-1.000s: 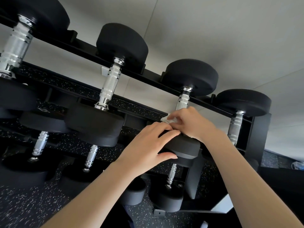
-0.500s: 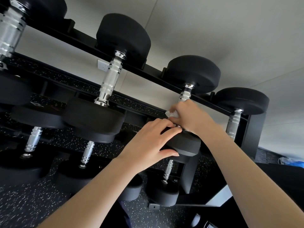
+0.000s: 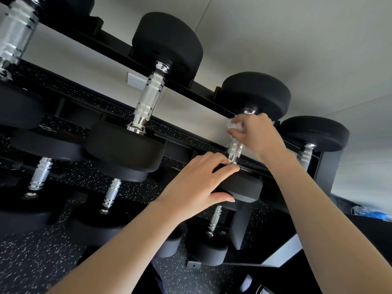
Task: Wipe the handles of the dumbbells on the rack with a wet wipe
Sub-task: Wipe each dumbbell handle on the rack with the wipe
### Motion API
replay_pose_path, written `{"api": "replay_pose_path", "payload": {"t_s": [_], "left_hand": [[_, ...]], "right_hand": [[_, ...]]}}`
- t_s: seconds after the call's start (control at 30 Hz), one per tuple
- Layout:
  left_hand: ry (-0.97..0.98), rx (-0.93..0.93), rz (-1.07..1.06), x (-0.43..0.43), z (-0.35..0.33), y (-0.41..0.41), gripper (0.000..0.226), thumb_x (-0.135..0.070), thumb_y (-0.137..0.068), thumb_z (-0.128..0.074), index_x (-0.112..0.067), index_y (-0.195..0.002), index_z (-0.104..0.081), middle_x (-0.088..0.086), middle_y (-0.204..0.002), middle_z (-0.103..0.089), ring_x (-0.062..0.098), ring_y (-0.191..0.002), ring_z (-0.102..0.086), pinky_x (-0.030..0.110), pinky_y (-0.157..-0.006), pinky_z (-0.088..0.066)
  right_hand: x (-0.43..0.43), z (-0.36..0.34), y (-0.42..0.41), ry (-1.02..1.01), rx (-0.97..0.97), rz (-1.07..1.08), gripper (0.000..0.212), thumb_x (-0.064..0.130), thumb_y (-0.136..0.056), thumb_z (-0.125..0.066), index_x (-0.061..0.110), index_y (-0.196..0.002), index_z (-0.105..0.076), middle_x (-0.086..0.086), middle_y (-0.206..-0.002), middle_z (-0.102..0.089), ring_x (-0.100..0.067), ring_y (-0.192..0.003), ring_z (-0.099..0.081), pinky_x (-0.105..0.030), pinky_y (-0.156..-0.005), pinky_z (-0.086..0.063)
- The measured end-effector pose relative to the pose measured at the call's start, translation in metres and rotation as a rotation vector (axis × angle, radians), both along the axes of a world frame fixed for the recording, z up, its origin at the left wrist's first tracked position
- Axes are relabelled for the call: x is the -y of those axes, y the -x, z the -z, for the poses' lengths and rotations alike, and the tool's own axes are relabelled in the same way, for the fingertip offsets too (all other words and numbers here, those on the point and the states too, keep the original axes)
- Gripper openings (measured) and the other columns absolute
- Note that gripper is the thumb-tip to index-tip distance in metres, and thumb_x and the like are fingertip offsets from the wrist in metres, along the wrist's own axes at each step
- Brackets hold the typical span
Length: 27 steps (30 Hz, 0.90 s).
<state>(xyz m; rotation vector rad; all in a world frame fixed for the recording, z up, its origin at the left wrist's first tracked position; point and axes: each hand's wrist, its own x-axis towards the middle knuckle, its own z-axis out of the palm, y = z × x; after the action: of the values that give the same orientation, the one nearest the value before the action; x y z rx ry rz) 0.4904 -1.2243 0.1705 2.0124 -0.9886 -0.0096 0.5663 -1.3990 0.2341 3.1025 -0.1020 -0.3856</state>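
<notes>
Black dumbbells with chrome handles lie across a black rack (image 3: 186, 85). My right hand (image 3: 254, 132) is closed around the upper end of one dumbbell's chrome handle (image 3: 234, 150), pressing a crumpled white wet wipe (image 3: 233, 125) against it. The lower part of that handle shows bare below the hand. My left hand (image 3: 199, 179) grips the near black head (image 3: 244, 187) of the same dumbbell, fingers over its top and thumb on its front face. The far head (image 3: 256, 92) rests on the back rail.
A bigger dumbbell (image 3: 148, 98) lies to the left and a smaller one (image 3: 305, 153) to the right on the same tier. A lower tier holds several more dumbbells (image 3: 111, 194). A white wall socket (image 3: 136, 81) sits behind the rack. Speckled black floor lies below.
My right hand with the wipe has slid up the handle from near the front head to the far end. My left hand has stayed on the near head.
</notes>
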Motion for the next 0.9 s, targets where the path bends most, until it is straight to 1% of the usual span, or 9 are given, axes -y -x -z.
{"api": "replay_pose_path", "payload": {"t_s": [0.07,0.17,0.3,0.47,0.57,0.7,0.73,0.83,0.9], "left_hand": [[0.001,0.000,0.001,0.000,0.000,0.000,0.055,-0.043,-0.080,-0.064,-0.013,-0.126,-0.054,0.004,-0.116,-0.054,0.019,-0.105,-0.048,0.033,-0.089,-0.042],[0.001,-0.006,0.005,0.000,0.000,0.000,0.055,-0.044,-0.081,-0.062,-0.013,-0.126,-0.054,0.004,-0.117,-0.054,0.019,-0.105,-0.048,0.034,-0.090,-0.042],[-0.012,-0.004,0.007,-0.001,0.000,0.000,0.055,-0.043,-0.081,-0.063,-0.013,-0.127,-0.054,0.004,-0.118,-0.053,0.019,-0.106,-0.048,0.034,-0.090,-0.042],[-0.018,0.007,0.019,-0.002,-0.001,-0.002,0.056,-0.041,-0.080,-0.067,-0.013,-0.127,-0.054,0.005,-0.117,-0.054,0.020,-0.105,-0.050,0.034,-0.089,-0.042],[-0.028,0.003,0.023,-0.003,-0.002,-0.002,0.056,-0.042,-0.080,-0.065,-0.013,-0.127,-0.054,0.005,-0.117,-0.055,0.021,-0.105,-0.051,0.035,-0.089,-0.043],[-0.044,-0.012,0.033,-0.003,-0.004,-0.002,0.056,-0.044,-0.081,-0.059,-0.014,-0.127,-0.053,0.005,-0.118,-0.054,0.021,-0.105,-0.051,0.035,-0.090,-0.043],[-0.051,-0.010,0.032,-0.003,-0.004,-0.002,0.056,-0.044,-0.081,-0.058,-0.014,-0.127,-0.053,0.004,-0.118,-0.054,0.020,-0.105,-0.050,0.035,-0.090,-0.043],[-0.075,-0.003,0.023,-0.003,-0.006,-0.002,0.056,-0.045,-0.081,-0.058,-0.014,-0.127,-0.054,0.004,-0.117,-0.054,0.019,-0.104,-0.049,0.033,-0.090,-0.042],[-0.091,0.002,0.033,-0.003,-0.007,-0.003,0.056,-0.046,-0.081,-0.058,-0.015,-0.128,-0.053,0.004,-0.116,-0.054,0.018,-0.104,-0.048,0.033,-0.090,-0.041]], "right_hand": [[0.001,0.000,-0.004,0.020,0.046,-0.001,0.033,0.034,-0.088,-0.060,0.019,-0.118,-0.061,-0.018,-0.097,-0.063,-0.037,-0.091,-0.060,-0.044,-0.078,-0.052],[0.005,0.000,-0.006,0.021,0.152,0.007,0.030,0.036,-0.089,-0.057,0.022,-0.114,-0.062,-0.016,-0.089,-0.066,-0.037,-0.084,-0.061,-0.045,-0.072,-0.053],[0.009,0.006,0.003,-0.024,0.280,-0.019,0.026,0.032,-0.088,-0.060,0.014,-0.107,-0.063,-0.014,-0.078,-0.066,-0.036,-0.072,-0.062,-0.043,-0.065,-0.053],[0.011,0.008,0.007,-0.079,0.343,-0.015,0.021,0.024,-0.089,-0.061,0.008,-0.102,-0.061,-0.014,-0.081,-0.067,-0.032,-0.071,-0.063,-0.040,-0.065,-0.053],[0.012,0.010,0.012,-0.143,0.379,0.025,0.017,0.018,-0.090,-0.059,0.004,-0.099,-0.059,-0.006,-0.072,-0.062,-0.020,-0.061,-0.055,-0.029,-0.058,-0.045],[0.021,0.013,0.024,-0.299,0.432,0.233,0.015,0.016,-0.092,-0.057,0.003,-0.099,-0.058,0.010,-0.060,-0.048,-0.003,-0.050,-0.043,-0.008,-0.050,-0.033],[0.023,0.014,0.027,-0.341,0.429,0.282,0.015,0.016,-0.092,-0.056,0.003,-0.100,-0.058,0.010,-0.060,-0.047,-0.003,-0.050,-0.043,-0.007,-0.049,-0.034],[0.023,0.015,0.038,-0.422,0.368,0.325,0.015,0.017,-0.093,-0.055,0.004,-0.102,-0.057,0.002,-0.064,-0.055,-0.009,-0.055,-0.050,-0.009,-0.052,-0.039],[0.023,0.016,0.044,-0.435,0.331,0.294,0.012,0.018,-0.093,-0.055,0.008,-0.099,-0.056,-0.007,-0.067,-0.059,-0.015,-0.058,-0.053,-0.021,-0.057,-0.043]]}}
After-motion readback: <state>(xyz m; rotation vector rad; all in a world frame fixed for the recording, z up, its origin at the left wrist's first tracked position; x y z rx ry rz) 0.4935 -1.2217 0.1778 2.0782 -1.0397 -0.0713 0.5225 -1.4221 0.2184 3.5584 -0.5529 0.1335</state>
